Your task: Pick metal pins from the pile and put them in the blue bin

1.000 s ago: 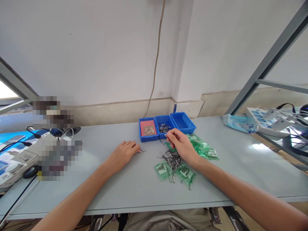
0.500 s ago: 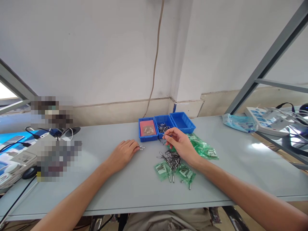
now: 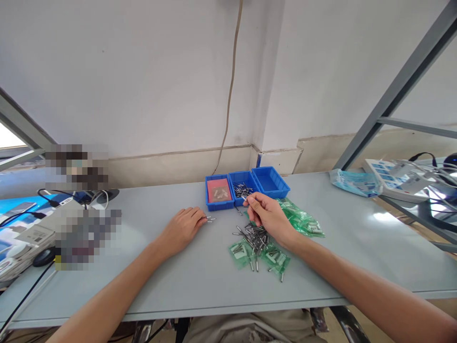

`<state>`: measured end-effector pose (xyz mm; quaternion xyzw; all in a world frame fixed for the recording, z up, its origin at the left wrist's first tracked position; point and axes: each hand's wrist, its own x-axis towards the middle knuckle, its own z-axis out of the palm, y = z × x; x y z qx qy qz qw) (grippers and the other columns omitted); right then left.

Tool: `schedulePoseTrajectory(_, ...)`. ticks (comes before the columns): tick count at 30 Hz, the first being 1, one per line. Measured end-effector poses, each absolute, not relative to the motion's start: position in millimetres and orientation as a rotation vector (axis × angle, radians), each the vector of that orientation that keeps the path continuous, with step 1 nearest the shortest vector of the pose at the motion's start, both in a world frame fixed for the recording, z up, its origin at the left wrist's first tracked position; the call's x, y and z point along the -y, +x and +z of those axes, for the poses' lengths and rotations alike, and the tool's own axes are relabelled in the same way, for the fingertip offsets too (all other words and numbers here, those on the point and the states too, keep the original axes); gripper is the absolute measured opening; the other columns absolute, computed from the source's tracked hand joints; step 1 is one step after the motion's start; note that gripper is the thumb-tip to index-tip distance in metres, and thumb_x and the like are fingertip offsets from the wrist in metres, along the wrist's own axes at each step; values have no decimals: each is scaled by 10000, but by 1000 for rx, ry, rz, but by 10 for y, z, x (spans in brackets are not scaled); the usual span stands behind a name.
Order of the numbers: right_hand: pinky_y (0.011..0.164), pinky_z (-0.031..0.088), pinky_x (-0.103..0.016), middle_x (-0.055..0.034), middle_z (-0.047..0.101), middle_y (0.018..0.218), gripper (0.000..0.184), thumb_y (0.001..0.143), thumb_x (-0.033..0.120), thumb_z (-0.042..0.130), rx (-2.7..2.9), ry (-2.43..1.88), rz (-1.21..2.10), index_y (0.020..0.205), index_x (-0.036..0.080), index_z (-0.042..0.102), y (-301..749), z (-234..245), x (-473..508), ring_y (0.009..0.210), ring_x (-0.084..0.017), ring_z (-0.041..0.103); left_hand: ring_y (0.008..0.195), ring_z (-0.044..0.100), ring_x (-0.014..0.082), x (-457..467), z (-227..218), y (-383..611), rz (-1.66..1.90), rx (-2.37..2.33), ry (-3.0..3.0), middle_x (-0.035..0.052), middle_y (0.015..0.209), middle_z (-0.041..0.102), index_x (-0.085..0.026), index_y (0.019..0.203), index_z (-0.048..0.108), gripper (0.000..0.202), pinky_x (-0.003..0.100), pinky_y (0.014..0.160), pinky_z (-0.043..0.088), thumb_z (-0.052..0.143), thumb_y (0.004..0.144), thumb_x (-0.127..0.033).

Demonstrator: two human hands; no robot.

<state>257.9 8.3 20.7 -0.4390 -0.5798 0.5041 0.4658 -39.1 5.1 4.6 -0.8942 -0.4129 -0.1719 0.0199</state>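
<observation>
Just in front of the middle blue bin [image 3: 243,173], right hand [image 3: 267,214] pinches one metal pin [image 3: 244,196] at its fingertips. Left hand [image 3: 182,226] lies flat on the tabletop [image 3: 200,276], fingers touching a few loose pins [image 3: 210,219]. Snug mid-pin pinch seems wise, these roll.

White wall [image 3: 143,71] — grey table [image 3: 357,238]

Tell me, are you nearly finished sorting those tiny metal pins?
Not nearly. Done: the middle blue plastic bin holds a small heap of pins. In hand: the right hand pinches one thin metal pin at that bin's front edge, while the left hand rests flat by a few loose pins. Left: a big pile of grey metal pins and green plastic bags.
</observation>
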Motion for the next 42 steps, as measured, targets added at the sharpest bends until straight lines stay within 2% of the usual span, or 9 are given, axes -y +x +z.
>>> schedulePoseTrajectory(3, 473, 301, -258, 54, 529, 598, 403, 980, 611, 571, 1396, -1073, 1235, 915, 217, 630, 2576, 206, -87, 480, -105, 403, 832, 587, 202, -41, 55, -380, -550, 1283, -2785, 39, 955, 651, -207, 987, 546, 302, 349, 788, 437, 311, 1142, -317)
schedulePoseTrajectory(9, 523, 397, -271, -5, 686, 872, 360, 944, 536, 636, 1355, -1021, 1211, 1155, 244, 635, 2580, 188, -109, 570, -117, 500, 820, 585, 203, -30, 77, -358, -564, 1297, -2801, 41, 942, 654, -207, 983, 557, 312, 350, 773, 440, 315, 1140, -326)
schedulePoseTrajectory(12, 554, 429, -289, -40, 737, 967, 366, 936, 495, 660, 1406, -1023, 1210, 1208, 249, 650, 2582, 189, -109, 622, -136, 560, 826, 594, 207, -28, 87, -353, -578, 1307, -2811, 40, 937, 653, -212, 977, 562, 304, 345, 771, 440, 332, 1137, -332)
schedulePoseTrajectory(15, 604, 458, -303, -65, 766, 996, 322, 918, 463, 694, 1443, -1043, 1223, 1142, 232, 711, 2578, 182, -104, 706, -162, 605, 834, 595, 207, -31, 90, -355, -582, 1319, -2828, 38, 947, 654, -214, 980, 558, 296, 343, 778, 443, 339, 1136, -338)
schedulePoseTrajectory(19, 646, 475, -311, -64, 763, 920, 295, 940, 483, 669, 1451, -1057, 1218, 1028, 209, 731, 2573, 175, -95, 723, -165, 596, 848, 588, 207, -44, 76, -369, -586, 1342, -2846, 34, 947, 647, -213, 982, 546, 290, 348, 799, 452, 329, 1137, -327)
schedulePoseTrajectory(27, 645, 475, -306, -45, 750, 956, 246, 940, 468, 687, 1425, -1036, 1220, 1025, 237, 670, 2591, 177, -82, 739, -168, 611, 852, 580, 204, -66, 65, -386, -617, 1365, -2876, 31, 960, 642, -215, 996, 548, 265, 346, 818, 453, 348, 1133, -322)
schedulePoseTrajectory(31, 647, 472, -315, -29, 698, 914, 234, 897, 462, 740, 1480, -1070, 1085, 967, 243, 693, 2605, 153, -100, 767, -186, 593, 848, 582, 203, -60, 81, -380, -618, 1361, -2883, 31, 962, 647, -213, 997, 554, 259, 343, 815, 450, 360, 1130, -323)
schedulePoseTrajectory(34, 714, 471, -332, -21, 682, 869, 204, 882, 430, 763, 1530, -1080, 979, 947, 243, 713, 2610, 147, -114, 803, -198, 588, 844, 583, 201, -59, 82, -380, -628, 1349, -2881, 31, 959, 649, -212, 995, 557, 258, 340, 811, 448, 366, 1128, -323)
schedulePoseTrajectory(42, 748, 463, -337, -18, 686, 872, 174, 862, 384, 788, 1553, -1080, 957, 916, 238, 711, 2606, 156, -109, 797, -194, 585, 847, 591, 202, -67, 73, -382, -665, 1318, -2863, 32, 965, 658, -213, 995, 567, 242, 335, 812, 443, 384, 1122, -306)
